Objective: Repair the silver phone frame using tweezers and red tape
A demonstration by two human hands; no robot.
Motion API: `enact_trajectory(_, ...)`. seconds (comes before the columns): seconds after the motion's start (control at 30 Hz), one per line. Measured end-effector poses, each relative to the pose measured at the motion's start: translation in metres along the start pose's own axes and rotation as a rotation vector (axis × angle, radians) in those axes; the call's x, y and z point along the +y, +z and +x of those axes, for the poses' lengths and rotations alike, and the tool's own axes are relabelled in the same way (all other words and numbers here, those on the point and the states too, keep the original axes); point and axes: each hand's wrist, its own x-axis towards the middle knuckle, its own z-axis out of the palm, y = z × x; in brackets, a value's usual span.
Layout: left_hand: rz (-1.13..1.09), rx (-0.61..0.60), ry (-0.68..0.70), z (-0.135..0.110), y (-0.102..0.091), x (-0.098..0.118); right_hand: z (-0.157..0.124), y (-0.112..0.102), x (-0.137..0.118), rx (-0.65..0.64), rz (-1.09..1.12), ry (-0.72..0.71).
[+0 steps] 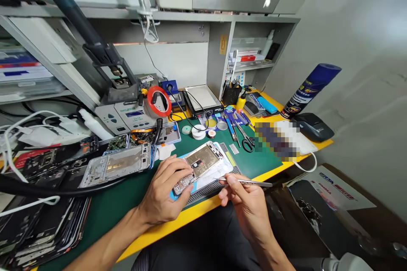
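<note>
My left hand (165, 190) grips the lower left end of an opened phone frame (208, 163), its thumb on the near edge and its fingers over the top. Inside the frame show a bare metal plate and some small parts; my fingers hide part of the lower end. Beneath it lie a pale sheet or cover with a blue edge and a grey perforated mat (206, 193). My right hand (244, 199) pinches thin metal tweezers (259, 183), the tip pointing left, just off the phone frame's near right side.
Left of my hands are another phone frame (119, 164) and a stack of phone parts (47, 228). Scissors (246, 140), solder spools and a pen-like blue tool lie behind the mat. A blue spray can (310, 91) stands at right. A thick black hose (63, 190) crosses the left side.
</note>
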Motion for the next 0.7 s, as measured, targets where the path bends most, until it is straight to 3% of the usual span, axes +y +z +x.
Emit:
enact_trajectory(0.3, 0.107, 0.034, 0.054, 0.009, -0.006, 0.006, -0.013, -0.009, -0.010, 0.020, 0.081, 0.006)
enact_trajectory(0.43, 0.136, 0.041, -0.017, 0.012, -0.019, 0.045, -0.021, -0.008, -0.018, -0.012, 0.120, 0.067)
enact_trajectory(0.57, 0.089, -0.051, -0.056, 0.015, -0.026, 0.088, -0.031, -0.007, -0.023, -0.102, 0.153, 0.151)
enact_trajectory(0.7, 0.017, -0.101, -0.042, 0.019, -0.029, 0.101, -0.035, -0.007, -0.025, -0.198, 0.173, 0.230)
